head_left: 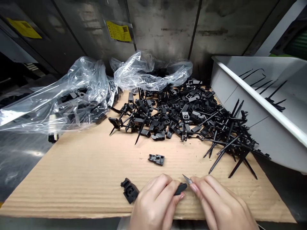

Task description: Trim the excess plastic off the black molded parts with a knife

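Observation:
My left hand (157, 201) is closed around a small black plastic part (180, 189), whose rounded end sticks out past the fingertips. My right hand (219, 199) pinches a craft knife (187, 179). Its pointed blade slants up and left, close beside the black part; I cannot tell whether they touch. Most of the knife's handle is hidden in the fingers. Left of my left hand lies a loose black block-shaped part (129, 191). Another such part (156, 159) lies farther out on the cardboard.
A heap of black plastic parts (168, 111) covers the far side of the cardboard sheet (79, 166). Thin black sprues (230, 140) lie at its right. A grey bin (240, 95) stands at right, with sprues inside. Clear plastic bags (88, 80) lie at the back left.

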Tool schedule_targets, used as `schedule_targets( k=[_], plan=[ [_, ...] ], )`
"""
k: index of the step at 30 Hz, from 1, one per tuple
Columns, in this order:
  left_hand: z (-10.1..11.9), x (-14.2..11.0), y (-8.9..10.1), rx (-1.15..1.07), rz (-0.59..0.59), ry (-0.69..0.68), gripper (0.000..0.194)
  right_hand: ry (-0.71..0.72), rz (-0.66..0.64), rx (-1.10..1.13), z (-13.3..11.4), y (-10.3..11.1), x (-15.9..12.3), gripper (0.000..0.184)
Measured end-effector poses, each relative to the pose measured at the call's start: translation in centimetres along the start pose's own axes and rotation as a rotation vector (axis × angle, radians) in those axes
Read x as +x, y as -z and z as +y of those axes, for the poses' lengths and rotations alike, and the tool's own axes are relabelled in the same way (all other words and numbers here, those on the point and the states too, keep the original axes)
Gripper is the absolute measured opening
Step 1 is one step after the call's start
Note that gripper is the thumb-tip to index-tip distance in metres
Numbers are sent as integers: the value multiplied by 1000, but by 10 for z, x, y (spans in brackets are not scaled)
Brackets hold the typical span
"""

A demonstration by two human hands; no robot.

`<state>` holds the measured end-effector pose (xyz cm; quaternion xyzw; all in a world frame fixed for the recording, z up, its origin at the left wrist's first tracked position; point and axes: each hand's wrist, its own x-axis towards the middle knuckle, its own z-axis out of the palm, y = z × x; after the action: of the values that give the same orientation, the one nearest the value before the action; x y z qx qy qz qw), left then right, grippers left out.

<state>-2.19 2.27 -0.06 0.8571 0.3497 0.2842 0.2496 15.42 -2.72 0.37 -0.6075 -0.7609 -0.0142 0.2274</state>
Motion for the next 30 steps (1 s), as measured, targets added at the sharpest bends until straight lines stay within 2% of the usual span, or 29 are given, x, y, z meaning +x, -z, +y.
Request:
schedule_targets(
  k=[5,11,14,17,19,22,25,30],
  plan=[
    [-1,-1,-3,-7,19,25,15,-127,-28,108,-4,3,3,31],
    [1,2,-2,35,41,16,17,-139,-49,-26,-11,-7,24,24],
    [0,2,4,-14,4,1,21,-104,-33,-23,-3,-7,23,25],
    [0,3,9,-74,27,-2,30,-40,-5,-33,11,0,7,31],
    [1,5,11,-85,62,86,28,69,-2,-42,19,6,-6,34],
    [5,12,11,-109,58,250,13,187,28,-51,22,9,-21,35],
    [9,18,11,-134,32,293,19,176,69,-57,17,7,-24,30],
    [9,20,11,-153,14,300,18,137,55,-135,7,2,-15,34]
  ],
)
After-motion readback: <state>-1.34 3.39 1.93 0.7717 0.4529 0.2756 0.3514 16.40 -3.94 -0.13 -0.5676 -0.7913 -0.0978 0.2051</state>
